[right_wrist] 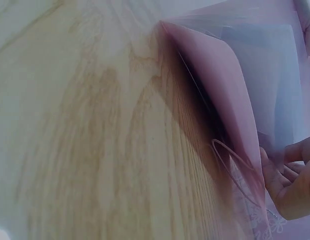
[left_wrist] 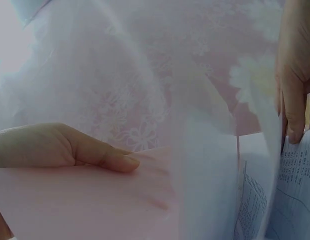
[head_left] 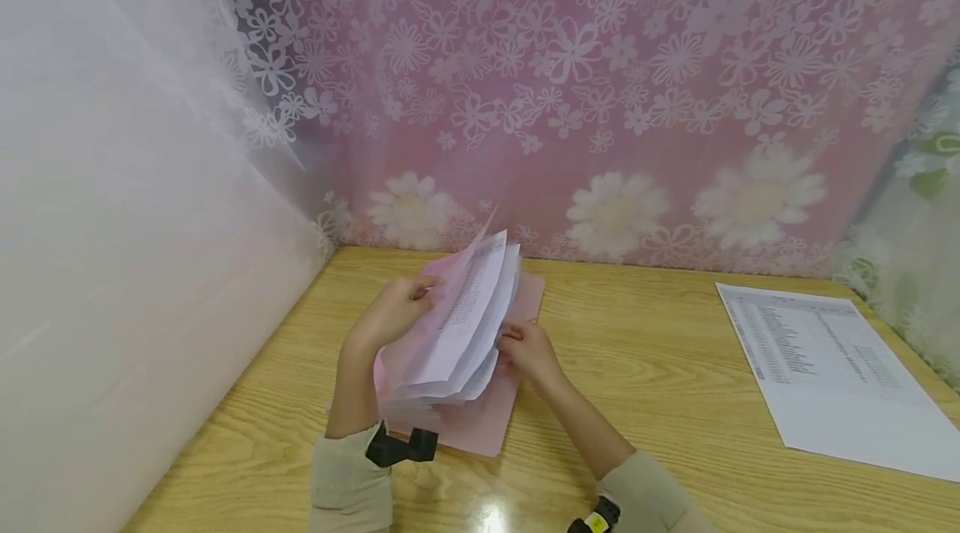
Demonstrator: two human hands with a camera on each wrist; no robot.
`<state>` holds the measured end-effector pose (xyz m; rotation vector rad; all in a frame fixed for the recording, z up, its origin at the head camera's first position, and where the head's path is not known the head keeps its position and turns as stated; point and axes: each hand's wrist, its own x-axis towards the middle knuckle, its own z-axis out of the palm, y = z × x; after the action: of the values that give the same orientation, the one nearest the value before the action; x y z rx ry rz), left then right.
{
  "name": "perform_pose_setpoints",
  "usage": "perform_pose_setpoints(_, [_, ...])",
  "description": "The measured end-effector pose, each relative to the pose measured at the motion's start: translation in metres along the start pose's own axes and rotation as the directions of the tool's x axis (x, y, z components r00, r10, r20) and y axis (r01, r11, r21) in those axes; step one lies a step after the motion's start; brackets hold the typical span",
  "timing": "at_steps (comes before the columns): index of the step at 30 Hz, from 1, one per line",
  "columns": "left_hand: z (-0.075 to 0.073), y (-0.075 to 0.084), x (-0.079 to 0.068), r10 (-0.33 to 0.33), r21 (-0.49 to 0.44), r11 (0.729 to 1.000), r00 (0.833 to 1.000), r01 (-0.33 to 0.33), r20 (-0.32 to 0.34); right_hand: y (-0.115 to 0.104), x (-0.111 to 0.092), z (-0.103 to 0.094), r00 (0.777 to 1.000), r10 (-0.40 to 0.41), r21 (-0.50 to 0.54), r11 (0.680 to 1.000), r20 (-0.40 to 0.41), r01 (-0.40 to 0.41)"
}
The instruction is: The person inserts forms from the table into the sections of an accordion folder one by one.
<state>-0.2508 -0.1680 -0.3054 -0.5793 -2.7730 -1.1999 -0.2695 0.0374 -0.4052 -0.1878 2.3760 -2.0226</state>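
Note:
A pink folder (head_left: pixel 527 299) with clear plastic pages and printed sheets (head_left: pixel 474 308) stands partly open on the table. My left hand (head_left: pixel 393 312) pinches its raised front cover at the left; in the left wrist view the thumb of that left hand (left_wrist: pixel 70 147) lies over the pink cover (left_wrist: pixel 85 200), and fingers show faintly through it. At the right edge of the leaves, my right hand (head_left: pixel 531 354) pinches a plastic page. The right wrist view shows that hand (right_wrist: pixel 295 187) beside the clear page (right_wrist: pixel 265 75), with the pink back cover (right_wrist: pixel 215 60) lifted near it.
A loose printed sheet (head_left: pixel 840 374) lies flat on the wooden table (head_left: pixel 630 349) at the right. Behind the table hangs a pink floral curtain (head_left: pixel 570 99); a white sheet (head_left: pixel 135 208) walls the left side. An elastic loop (right_wrist: pixel 230 150) sticks out from the folder's edge.

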Motion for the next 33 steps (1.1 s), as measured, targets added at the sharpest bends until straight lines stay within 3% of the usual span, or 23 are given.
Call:
perform_pose_setpoints(7, [0.0,0.001,-0.001,0.002,0.006,1.0,1.0,-0.002,-0.016,-0.001,-0.004,-0.015,0.998,0.061,0.138,0.989,-0.014,-0.059])
perform_pose_setpoints(13, [0.0,0.002,-0.001,-0.008,-0.008,1.0,1.0,0.008,-0.016,-0.003,-0.009,-0.046,1.0,0.021,0.178,0.984,0.02,-0.024])
perform_pose_setpoints(27, [0.001,0.003,-0.002,-0.004,-0.014,1.0,1.0,0.004,-0.005,-0.003,-0.033,-0.154,1.0,-0.026,-0.008,1.0,-0.002,0.026])
perform_pose_setpoints(33, [0.002,0.002,-0.001,-0.003,-0.015,1.0,1.0,0.003,-0.003,0.002,-0.044,-0.211,0.997,-0.076,-0.01,0.997,-0.032,0.076])
